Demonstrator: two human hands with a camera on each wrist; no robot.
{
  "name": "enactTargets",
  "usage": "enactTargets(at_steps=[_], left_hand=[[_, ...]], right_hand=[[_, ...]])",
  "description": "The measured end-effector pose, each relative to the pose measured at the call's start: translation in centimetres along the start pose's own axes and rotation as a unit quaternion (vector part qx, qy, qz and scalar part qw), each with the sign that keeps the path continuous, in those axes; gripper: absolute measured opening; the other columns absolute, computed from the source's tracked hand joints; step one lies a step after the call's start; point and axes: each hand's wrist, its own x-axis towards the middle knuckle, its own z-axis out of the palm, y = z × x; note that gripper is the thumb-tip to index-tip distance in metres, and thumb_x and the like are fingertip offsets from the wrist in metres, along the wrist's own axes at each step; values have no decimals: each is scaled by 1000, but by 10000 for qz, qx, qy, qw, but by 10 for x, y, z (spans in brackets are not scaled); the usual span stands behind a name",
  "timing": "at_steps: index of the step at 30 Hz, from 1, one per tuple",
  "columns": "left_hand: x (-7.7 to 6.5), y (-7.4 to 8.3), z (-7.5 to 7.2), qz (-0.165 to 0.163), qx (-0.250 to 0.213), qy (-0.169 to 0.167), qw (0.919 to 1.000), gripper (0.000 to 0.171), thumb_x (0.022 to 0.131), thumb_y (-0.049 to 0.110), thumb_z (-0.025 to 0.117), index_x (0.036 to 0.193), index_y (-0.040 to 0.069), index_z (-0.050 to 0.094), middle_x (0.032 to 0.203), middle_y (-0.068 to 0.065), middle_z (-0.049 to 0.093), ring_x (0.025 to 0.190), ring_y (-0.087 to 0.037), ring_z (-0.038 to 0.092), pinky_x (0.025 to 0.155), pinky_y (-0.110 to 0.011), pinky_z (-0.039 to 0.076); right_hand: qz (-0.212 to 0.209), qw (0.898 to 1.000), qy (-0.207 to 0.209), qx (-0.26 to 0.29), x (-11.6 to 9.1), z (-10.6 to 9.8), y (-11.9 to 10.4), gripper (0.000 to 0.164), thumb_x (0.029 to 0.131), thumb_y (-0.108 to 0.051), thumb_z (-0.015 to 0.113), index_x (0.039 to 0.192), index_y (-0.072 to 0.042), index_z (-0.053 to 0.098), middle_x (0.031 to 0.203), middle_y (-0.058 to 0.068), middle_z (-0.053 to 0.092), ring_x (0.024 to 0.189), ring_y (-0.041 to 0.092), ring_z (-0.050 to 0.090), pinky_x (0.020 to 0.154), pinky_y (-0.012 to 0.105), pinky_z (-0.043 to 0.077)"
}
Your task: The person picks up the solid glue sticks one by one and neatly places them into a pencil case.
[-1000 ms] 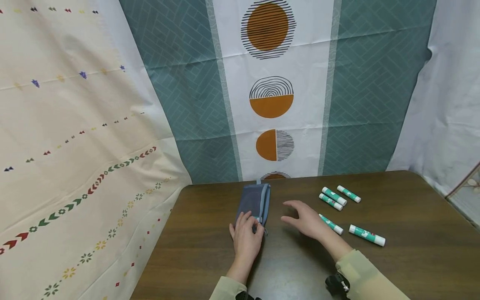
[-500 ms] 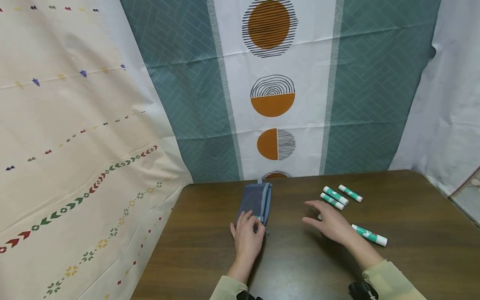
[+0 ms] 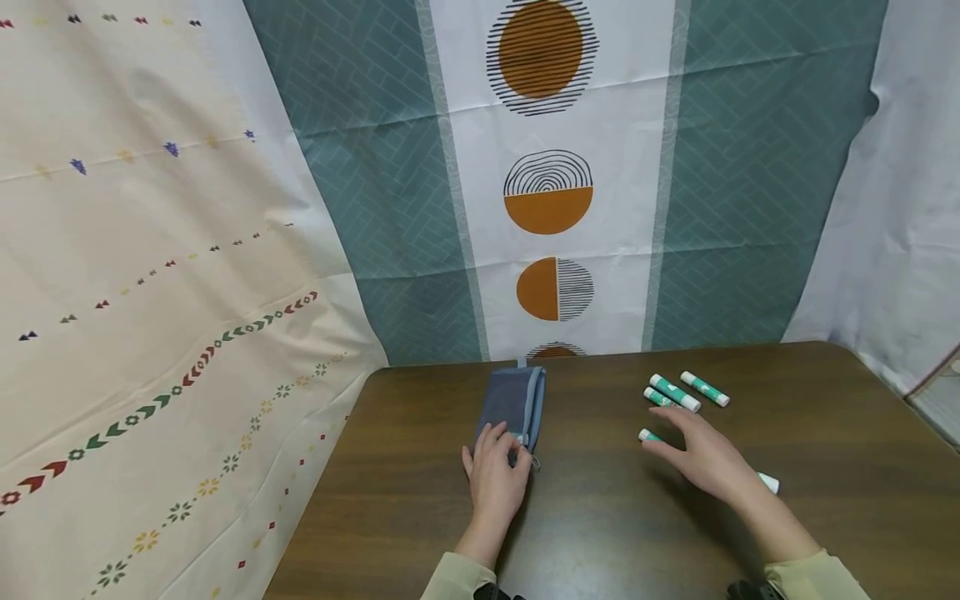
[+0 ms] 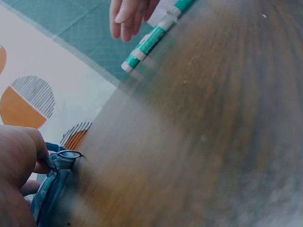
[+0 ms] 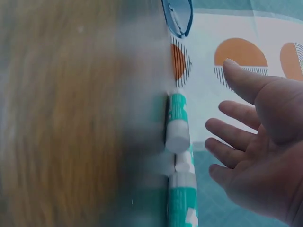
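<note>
A flat blue-grey zip pouch [image 3: 506, 396] lies on the table toward its left. My left hand [image 3: 495, 479] pinches the near end of the pouch by its zip edge, close to the zip pull ring [image 4: 68, 154]. Over the table to the right, my right hand [image 3: 708, 458] has its thumb and fingers spread, holding nothing. Just under it lies a green-and-white glue stick [image 3: 648, 435], mostly hidden by the hand in the head view. In the right wrist view this glue stick [image 5: 178, 109] lies apart from the fingers.
Behind the right hand lie three more glue sticks, one at the right [image 3: 705, 388], one in the middle [image 3: 675, 392] and one partly covered [image 3: 658, 397]. Another glue stick [image 3: 768, 482] shows its white end beside the right wrist. Patterned cloth [image 3: 562, 300] hangs along the table's [image 3: 585, 533] far edge.
My right hand has moved right, away from the pouch and over the nearest glue stick, its fingers still spread. My left hand stays on the pouch.
</note>
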Motion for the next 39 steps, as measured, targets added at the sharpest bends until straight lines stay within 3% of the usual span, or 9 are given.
enactTargets(at_steps=[6,9,16,23,39], left_hand=[[0,0,0,41,38,38,10000,25,89,7,76,75,20,61,140,-14,73,145,-43,57,113,-90,23],[0,-1,1,19,57,-7,10000,25,90,9,76,75,21,61,141,-13,73,146,-42,56,113,-89,23],[-1,1,1,4,42,-35,10000,26,91,9,76,75,21,61,141,-12,73,146,-42,56,114,-89,22],[-1,2,-1,-47,13,-64,10000,25,90,8,76,75,21,60,141,-13,72,146,-42,55,115,-88,22],[-2,2,-1,0,95,-5,10000,29,90,6,76,73,22,58,141,-12,73,145,-42,57,114,-89,24]], right_hand=[[200,9993,-88,-296,-4,-10,8,78,103,-54,74,158,-2,55,163,34,47,149,69,32,108,85,35],[217,9989,-97,-408,-7,-12,13,76,102,-50,76,155,1,56,161,36,48,148,71,32,111,84,33],[142,9983,-46,-569,-12,-11,28,70,101,-43,80,149,3,60,153,36,55,144,69,39,107,81,40],[-136,9983,-28,-566,-13,-12,36,66,96,-35,86,142,7,64,146,36,60,141,58,51,120,76,27],[-145,9983,-91,-549,-15,-15,46,50,85,-27,95,119,2,72,129,25,70,129,51,63,116,79,29]])
